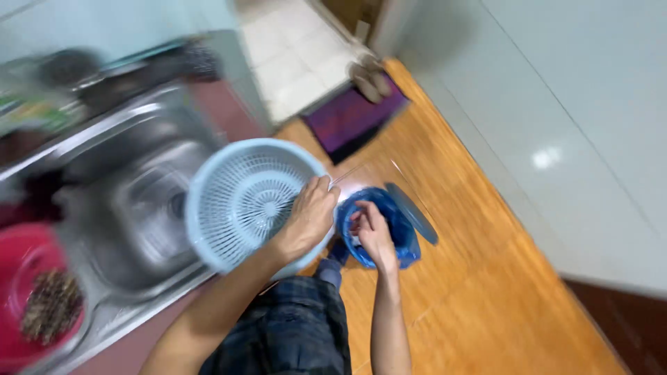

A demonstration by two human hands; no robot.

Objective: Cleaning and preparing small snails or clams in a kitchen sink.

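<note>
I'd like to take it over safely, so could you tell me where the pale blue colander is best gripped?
Grip the colander by its solid rim, from the sink side, opposite the left hand already clasping its right edge. It is tilted on edge, and the slotted bowl wall offers poorer purchase.

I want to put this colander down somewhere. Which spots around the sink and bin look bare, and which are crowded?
The steel sink basin looks bare. So does the wooden floor right of the blue bin, up to the white wall. It is crowded at the bin, where both hands and the pale blue colander meet, and by the red bowl.
</note>
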